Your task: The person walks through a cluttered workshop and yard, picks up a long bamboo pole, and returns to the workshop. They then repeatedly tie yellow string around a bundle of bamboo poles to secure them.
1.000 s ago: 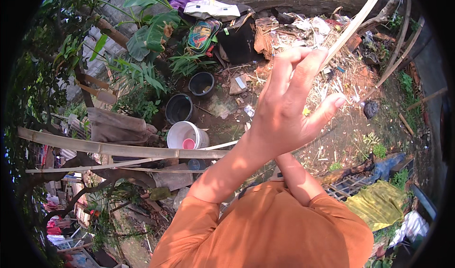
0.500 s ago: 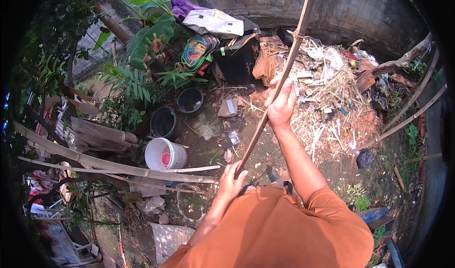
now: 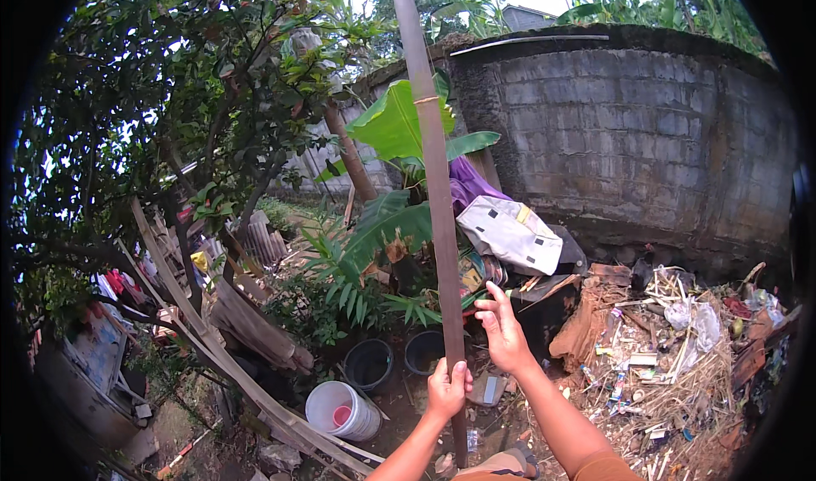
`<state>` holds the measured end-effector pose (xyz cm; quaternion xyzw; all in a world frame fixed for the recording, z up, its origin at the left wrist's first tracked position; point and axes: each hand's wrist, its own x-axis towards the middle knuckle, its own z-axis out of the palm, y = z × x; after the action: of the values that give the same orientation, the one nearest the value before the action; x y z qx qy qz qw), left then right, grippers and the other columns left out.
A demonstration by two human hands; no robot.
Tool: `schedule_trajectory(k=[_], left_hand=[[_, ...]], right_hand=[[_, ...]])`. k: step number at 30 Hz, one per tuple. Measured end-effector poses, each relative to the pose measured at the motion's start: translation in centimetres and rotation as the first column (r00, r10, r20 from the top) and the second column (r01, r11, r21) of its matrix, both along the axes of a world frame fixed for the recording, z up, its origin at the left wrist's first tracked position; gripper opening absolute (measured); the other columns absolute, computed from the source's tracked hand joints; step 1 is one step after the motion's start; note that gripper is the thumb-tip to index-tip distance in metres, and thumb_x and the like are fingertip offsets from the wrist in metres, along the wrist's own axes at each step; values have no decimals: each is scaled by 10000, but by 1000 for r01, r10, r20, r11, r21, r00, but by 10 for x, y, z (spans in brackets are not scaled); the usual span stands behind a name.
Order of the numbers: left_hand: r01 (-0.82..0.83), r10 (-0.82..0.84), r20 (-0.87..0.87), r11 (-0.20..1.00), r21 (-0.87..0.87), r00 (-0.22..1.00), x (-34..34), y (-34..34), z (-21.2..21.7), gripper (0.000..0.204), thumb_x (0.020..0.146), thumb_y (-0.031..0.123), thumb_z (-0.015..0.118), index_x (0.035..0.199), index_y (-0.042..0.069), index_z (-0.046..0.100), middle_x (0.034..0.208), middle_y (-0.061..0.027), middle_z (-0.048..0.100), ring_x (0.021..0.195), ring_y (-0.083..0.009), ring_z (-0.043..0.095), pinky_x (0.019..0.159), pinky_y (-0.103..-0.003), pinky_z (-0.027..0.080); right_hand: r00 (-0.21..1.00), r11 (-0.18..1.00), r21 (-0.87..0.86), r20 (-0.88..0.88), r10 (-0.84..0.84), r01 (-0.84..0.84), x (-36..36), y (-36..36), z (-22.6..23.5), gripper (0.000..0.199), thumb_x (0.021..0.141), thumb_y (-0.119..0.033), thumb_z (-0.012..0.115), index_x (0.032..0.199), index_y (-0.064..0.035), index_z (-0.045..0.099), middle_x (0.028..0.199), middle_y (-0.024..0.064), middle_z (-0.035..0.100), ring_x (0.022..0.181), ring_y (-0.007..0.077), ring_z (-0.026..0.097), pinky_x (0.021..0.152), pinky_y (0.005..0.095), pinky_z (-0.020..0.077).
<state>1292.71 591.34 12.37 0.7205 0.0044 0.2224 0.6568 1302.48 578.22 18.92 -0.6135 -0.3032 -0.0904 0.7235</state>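
Head view: a long bamboo pole [image 3: 435, 183] stands almost upright through the middle of the frame, its long axis running from the top edge down to the bottom centre, leaning slightly so the top sits a little left of the foot. The left hand [image 3: 447, 387] has a closed grip around the pole low in the frame. The right hand [image 3: 503, 332] is just right of the pole, slightly higher, fingers spread and loose; its grip is open and holds nothing, the fingertips near the pole or perhaps brushing it.

Half a second ago the pole slanted across the frame from lower left to upper right, and the right hand was on it, higher up; now the pole is nearly vertical and that hand has let go. The view has also tilted up: the wall [image 3: 646, 132] and trees [image 3: 170, 99] fill the upper frame instead of the ground.

Containers sit lower centre and left of the hands. A white bucket [image 3: 342, 410] lies tipped with something pink inside. Two black pots [image 3: 371, 364] stand side by side above it; their contents are too dark to tell. Rubbish [image 3: 671, 353] is heaped at lower right, and a grey bag [image 3: 510, 230] lies at the wall's foot.
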Motion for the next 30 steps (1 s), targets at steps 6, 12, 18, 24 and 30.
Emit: schedule_trajectory(k=[6, 12, 18, 24, 30], left_hand=[[106, -72, 203, 981, -161, 977, 191, -52, 116, 302, 1036, 339, 525, 1005, 39, 512, 692, -31, 553, 519, -80, 522, 465, -238, 472], [52, -7, 304, 989, -141, 953, 311, -85, 196, 328, 1025, 372, 539, 977, 49, 510, 693, -27, 547, 507, -86, 524, 435, -256, 467], [120, -19, 379, 963, -243, 925, 410, -103, 260, 316, 1021, 390, 539, 966, 80, 518, 691, -12, 537, 478, -97, 515, 396, -272, 468], [-74, 148, 424, 980, -187, 893, 489, -128, 320, 336, 1015, 394, 553, 963, 62, 541, 682, -3, 534, 483, -91, 508, 423, -252, 449], [-160, 214, 415, 974, -161, 884, 559, -128, 374, 371, 1002, 414, 572, 1046, 45, 566, 712, -20, 551, 530, -95, 549, 446, -261, 482]], right_hand=[[938, 949, -259, -336, 86, -179, 49, -60, -169, 627, 1027, -436, 483, 1488, -42, 323, 1246, 180, 579, 1139, 241, 588, 983, 388, 450], [964, 985, -88, -234, 122, -146, 138, -82, -162, 597, 997, -393, 565, 1396, 15, 390, 1093, 152, 661, 1013, 207, 668, 883, 369, 528], [910, 939, -145, -329, 251, -312, 218, -153, -95, 470, 979, -219, 591, 1354, 14, 431, 1014, 137, 698, 866, 169, 703, 787, 342, 570], [806, 806, -237, -417, 419, -542, 323, -209, -47, 479, 953, -227, 599, 1394, -85, 475, 982, 126, 707, 874, 248, 696, 796, 399, 537], [913, 918, 15, 113, 392, -396, 405, -207, 13, 343, 960, -100, 567, 1273, 5, 473, 890, 111, 675, 754, 163, 669, 714, 315, 543]])
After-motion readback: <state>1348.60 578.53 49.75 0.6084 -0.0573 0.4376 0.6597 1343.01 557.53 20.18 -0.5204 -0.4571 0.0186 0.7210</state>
